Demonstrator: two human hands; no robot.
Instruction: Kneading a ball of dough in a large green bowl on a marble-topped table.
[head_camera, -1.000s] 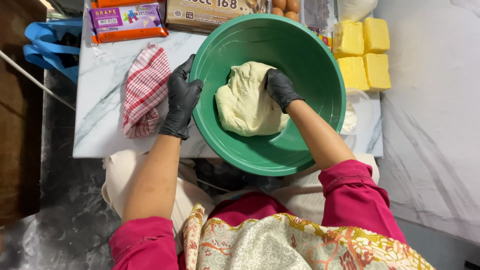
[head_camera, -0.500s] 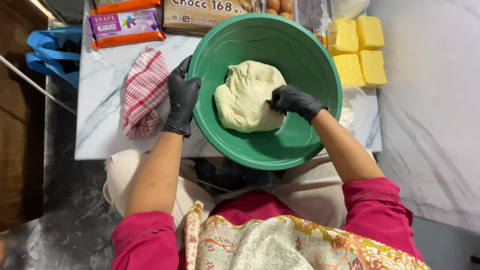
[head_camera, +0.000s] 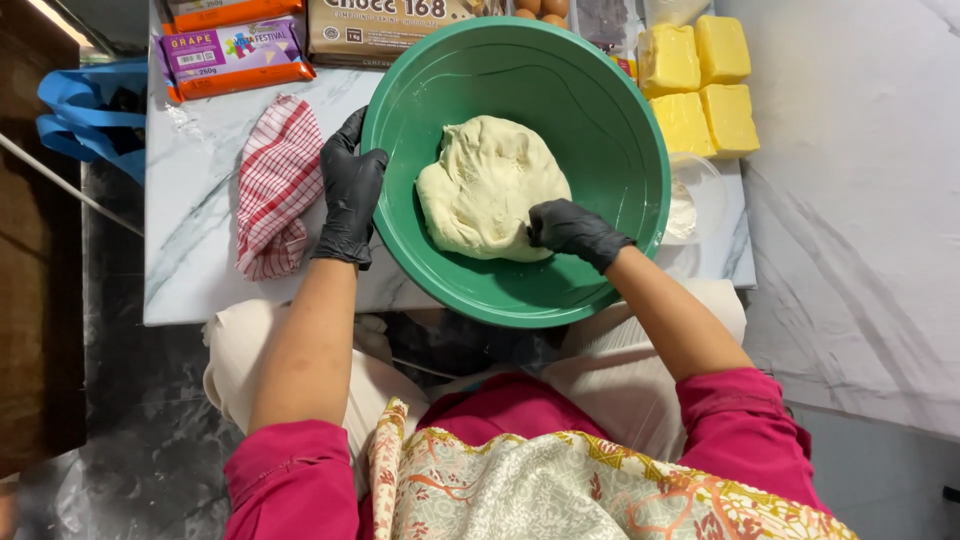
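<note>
Now the right hand (head_camera: 570, 228) has slid down to the near edge of the dough (head_camera: 490, 185) and presses on it, fingers curled. Dough sits in the green bowl (head_camera: 600, 110) on the surface (head_camera: 200, 200). Left hand (head_camera: 350, 195) has a closed grip on the bowl's rim. Hard pushing could tip the bowl off the edge.

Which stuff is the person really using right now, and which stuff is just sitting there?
In use:
- dough, pressed by the right hand
- green bowl, its rim gripped by the left hand

Just lying about:
- red checked cloth
- yellow butter blocks
- purple and orange packet
- brown box
- small clear dish
- blue bag
</note>
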